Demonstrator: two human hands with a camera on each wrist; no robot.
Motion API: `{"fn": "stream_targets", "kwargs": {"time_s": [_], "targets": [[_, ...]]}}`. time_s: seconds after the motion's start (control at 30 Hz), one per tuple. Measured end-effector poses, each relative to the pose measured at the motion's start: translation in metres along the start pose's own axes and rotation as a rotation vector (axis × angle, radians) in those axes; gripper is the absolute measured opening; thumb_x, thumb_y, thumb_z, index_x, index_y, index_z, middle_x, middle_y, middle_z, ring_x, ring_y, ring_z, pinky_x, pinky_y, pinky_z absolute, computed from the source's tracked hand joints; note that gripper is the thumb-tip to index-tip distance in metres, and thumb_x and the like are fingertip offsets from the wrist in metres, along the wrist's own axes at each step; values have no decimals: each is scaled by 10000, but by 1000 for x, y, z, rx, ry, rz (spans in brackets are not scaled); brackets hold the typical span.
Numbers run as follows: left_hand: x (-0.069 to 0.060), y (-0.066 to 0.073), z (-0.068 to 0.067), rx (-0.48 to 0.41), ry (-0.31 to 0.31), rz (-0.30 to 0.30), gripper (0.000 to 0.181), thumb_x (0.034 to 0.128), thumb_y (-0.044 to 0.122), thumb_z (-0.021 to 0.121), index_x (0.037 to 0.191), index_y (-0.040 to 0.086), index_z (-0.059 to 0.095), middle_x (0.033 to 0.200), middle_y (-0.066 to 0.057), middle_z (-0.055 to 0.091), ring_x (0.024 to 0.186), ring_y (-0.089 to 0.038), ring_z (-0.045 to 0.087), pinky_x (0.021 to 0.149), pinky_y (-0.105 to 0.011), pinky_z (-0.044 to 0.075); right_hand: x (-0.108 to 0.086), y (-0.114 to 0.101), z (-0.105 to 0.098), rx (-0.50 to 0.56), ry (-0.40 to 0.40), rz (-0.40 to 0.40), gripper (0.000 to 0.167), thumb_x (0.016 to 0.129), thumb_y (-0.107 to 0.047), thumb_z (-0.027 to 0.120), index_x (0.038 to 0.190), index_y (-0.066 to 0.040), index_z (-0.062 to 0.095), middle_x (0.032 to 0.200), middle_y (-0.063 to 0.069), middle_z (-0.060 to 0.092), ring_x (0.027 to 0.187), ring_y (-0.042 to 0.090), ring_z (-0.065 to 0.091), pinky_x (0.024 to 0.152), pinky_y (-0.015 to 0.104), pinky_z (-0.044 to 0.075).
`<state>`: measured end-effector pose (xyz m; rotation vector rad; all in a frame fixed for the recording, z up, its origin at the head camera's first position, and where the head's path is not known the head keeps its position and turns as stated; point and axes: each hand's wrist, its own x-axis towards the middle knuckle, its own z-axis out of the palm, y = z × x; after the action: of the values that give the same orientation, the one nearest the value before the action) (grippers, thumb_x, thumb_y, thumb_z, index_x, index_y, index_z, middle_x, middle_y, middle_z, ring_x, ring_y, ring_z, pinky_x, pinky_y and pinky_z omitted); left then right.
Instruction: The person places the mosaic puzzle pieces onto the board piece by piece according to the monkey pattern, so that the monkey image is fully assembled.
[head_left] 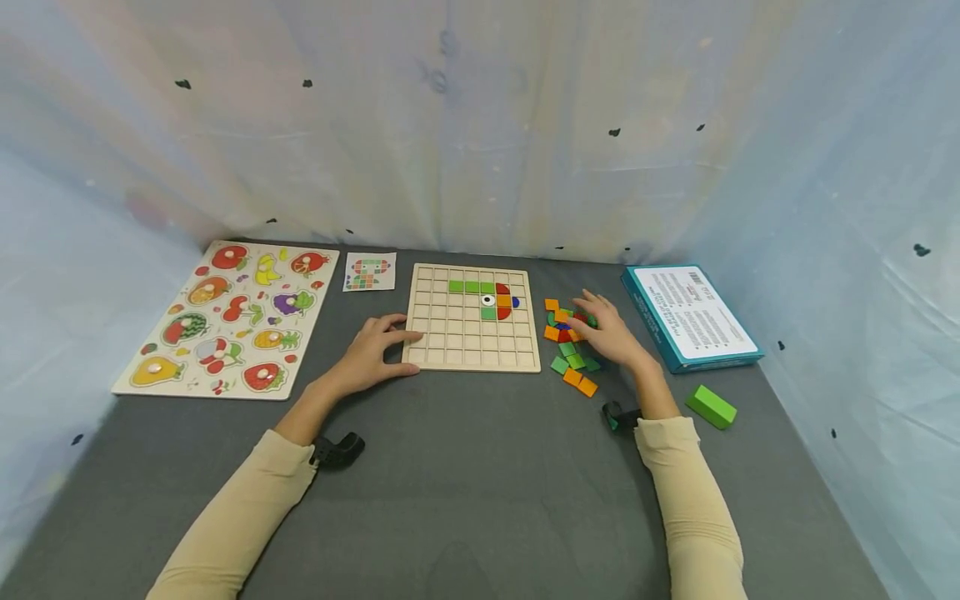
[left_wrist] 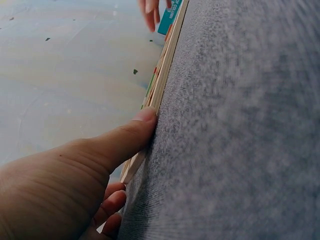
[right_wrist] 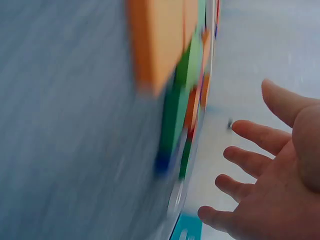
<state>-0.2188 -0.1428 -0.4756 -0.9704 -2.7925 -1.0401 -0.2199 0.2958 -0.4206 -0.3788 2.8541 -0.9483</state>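
Note:
At the near left corner of the wooden grid board [head_left: 450, 342], my left hand [head_left: 369, 354] grips the edges, its thumb [left_wrist: 130, 131] against the front side and its fingers around the left side. Placed in the grid are green square tiles [head_left: 472, 287], a white eye tile [head_left: 488, 300], red curved pieces [head_left: 503, 313], orange squares and a blue rounded piece [head_left: 515, 302]. Right of the board lies a loose heap of colored tiles [head_left: 575, 361]. Over its far right part hovers my right hand [head_left: 609, 335], fingers spread, palm [right_wrist: 275, 195] showing nothing held.
A printed pattern card [head_left: 370, 272] lies behind the board's left side. Farther left is a fruit puzzle board [head_left: 217, 333]. A teal box [head_left: 693, 317] with a white label sits at the right, a green block [head_left: 711, 407] in front of it. Pale curtains enclose the table.

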Motion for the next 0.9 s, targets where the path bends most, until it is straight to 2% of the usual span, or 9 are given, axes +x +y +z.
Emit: {"fn": "stream_targets", "kwargs": {"time_s": [0.13, 0.27, 0.5, 0.7, 0.8, 0.9], "targets": [[-1, -1, 0, 2, -3, -3, 608, 846, 354, 809, 1369, 105, 625, 1519, -218, 380, 1275, -411, 367, 1007, -605, 314, -22, 21, -12, 45, 45, 17, 541, 1054, -248, 523, 1456, 99, 417, 1597, 298, 182, 1464, 510, 64, 1126, 673, 80], [-1, 0, -1, 2, -4, -10, 606, 847, 364, 807, 1368, 113, 627, 1521, -211, 379, 1284, -411, 362, 1008, -609, 315, -33, 32, -17, 39, 80, 20, 497, 1030, -201, 558, 1412, 104, 469, 1550, 333, 267, 1425, 533, 187, 1105, 673, 165], [-1, -1, -1, 6, -1, -7, 608, 844, 370, 808, 1365, 112, 630, 1515, -213, 386, 1282, -414, 364, 1001, -615, 321, -35, 35, -17, 26, 87, 57, 429, 988, -40, 600, 1383, 101, 508, 1410, 331, 475, 1274, 485, 452, 1051, 608, 335], [0, 0, -1, 7, -14, -15, 615, 849, 374, 803, 1375, 113, 621, 1519, -211, 381, 1294, -412, 354, 1010, -616, 312, -33, 33, -15, -2, 106, 49, 414, 972, -19, 625, 1358, 103, 536, 1370, 311, 523, 1263, 462, 469, 1062, 590, 333], [0, 1, -1, 1, -21, -21, 619, 850, 378, 802, 1380, 117, 618, 1524, -208, 376, 1302, -412, 349, 1017, -617, 307, -33, 30, -14, -5, 119, 32, 339, 955, -12, 647, 1275, 93, 607, 1303, 296, 561, 1200, 448, 487, 1026, 587, 353], [1, 1, -1, 0, -21, -21, 620, 850, 378, 802, 1380, 115, 618, 1523, -209, 377, 1296, -412, 352, 1016, -619, 307, -33, 25, -14, -1, 97, -11, 216, 933, -15, 679, 1129, 74, 683, 1163, 255, 613, 1082, 398, 528, 950, 560, 407]]}}
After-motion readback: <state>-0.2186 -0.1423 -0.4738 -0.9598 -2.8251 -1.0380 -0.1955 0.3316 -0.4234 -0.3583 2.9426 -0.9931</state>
